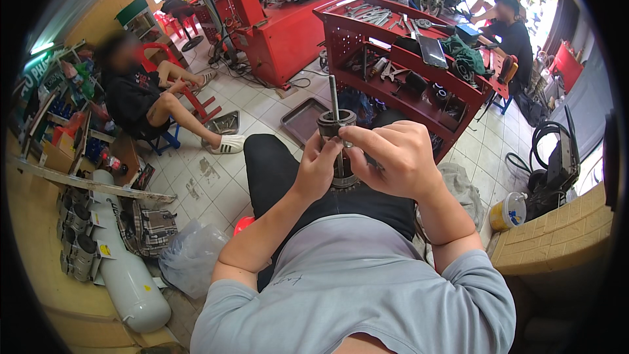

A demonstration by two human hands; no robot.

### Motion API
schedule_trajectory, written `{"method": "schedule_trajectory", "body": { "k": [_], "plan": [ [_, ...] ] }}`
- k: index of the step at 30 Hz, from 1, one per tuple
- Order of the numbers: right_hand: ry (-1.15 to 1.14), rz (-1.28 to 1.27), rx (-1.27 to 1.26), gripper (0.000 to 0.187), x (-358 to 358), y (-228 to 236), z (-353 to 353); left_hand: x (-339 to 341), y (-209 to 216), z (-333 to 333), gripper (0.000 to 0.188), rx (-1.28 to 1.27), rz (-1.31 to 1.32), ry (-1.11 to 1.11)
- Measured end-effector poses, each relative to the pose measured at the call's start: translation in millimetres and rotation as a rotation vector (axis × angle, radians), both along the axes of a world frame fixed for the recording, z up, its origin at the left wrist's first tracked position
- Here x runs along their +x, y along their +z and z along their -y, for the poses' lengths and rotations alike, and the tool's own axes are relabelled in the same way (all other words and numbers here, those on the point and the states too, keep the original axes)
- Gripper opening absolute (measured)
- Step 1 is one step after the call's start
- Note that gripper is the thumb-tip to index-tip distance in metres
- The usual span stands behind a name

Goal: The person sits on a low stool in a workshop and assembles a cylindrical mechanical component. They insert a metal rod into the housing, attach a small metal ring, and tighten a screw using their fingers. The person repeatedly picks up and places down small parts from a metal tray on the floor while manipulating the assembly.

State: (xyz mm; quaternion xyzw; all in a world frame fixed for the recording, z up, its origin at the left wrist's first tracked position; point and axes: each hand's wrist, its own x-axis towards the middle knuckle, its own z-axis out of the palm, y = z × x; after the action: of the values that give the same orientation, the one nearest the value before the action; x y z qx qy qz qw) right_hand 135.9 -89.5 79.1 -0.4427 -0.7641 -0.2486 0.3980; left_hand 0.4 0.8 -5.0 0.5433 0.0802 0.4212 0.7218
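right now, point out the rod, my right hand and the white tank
rod (pixel 333 96): head view, on its bare upper length
right hand (pixel 398 158): head view, on the back of it
white tank (pixel 131 274): head view, on its rounded side

A red tool cart (pixel 342 49) (wrenches (pixel 373 16) on top) stands near a shallow tray (pixel 303 120).

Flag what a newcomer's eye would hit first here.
Likely the big red tool cart, upper right of centre, wrenches spread on top. Then the dark round metal part at centre, between left hand and right hand, a rod rising from it. A long white tank lies lower left.
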Motion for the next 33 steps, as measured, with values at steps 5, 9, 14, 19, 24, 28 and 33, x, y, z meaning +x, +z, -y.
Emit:
{"method": "schedule_trajectory", "body": {
  "k": [5,9,14,19,24,28,33],
  "plan": [
    [0.003,-0.071,0.000,0.022,-0.8,2.1,0.1,-0.3,5.7,1.6,0.022,0.001,-0.002,-0.050],
    [0.010,-0.001,-0.021,0.020,0.6,2.2,1.4,-0.7,11.9,6.5,0.022,-0.027,-0.042,-0.001],
    [0.020,-0.052,0.005,0.026,1.1,0.4,-1.1,0.7,5.9,2.8,0.022,0.008,0.034,-0.057],
    [0.039,-0.029,0.016,0.026,0.3,0.5,-0.7,-0.6,4.0,2.0,0.022,-0.006,-0.047,0.002],
    [0.002,-0.058,-0.025,0.022,0.2,1.6,0.7,1.2,7.9,4.7,0.023,0.004,0.013,-0.028],
    [0.004,-0.021,-0.024,0.020,-0.1,2.0,1.0,-1.2,9.3,3.3,0.023,-0.005,-0.054,-0.037],
    [0.012,-0.033,0.009,0.024,1.3,-2.0,-2.1,1.7,7.0,4.6,0.022,0.013,0.001,-0.016]
  ]
}}
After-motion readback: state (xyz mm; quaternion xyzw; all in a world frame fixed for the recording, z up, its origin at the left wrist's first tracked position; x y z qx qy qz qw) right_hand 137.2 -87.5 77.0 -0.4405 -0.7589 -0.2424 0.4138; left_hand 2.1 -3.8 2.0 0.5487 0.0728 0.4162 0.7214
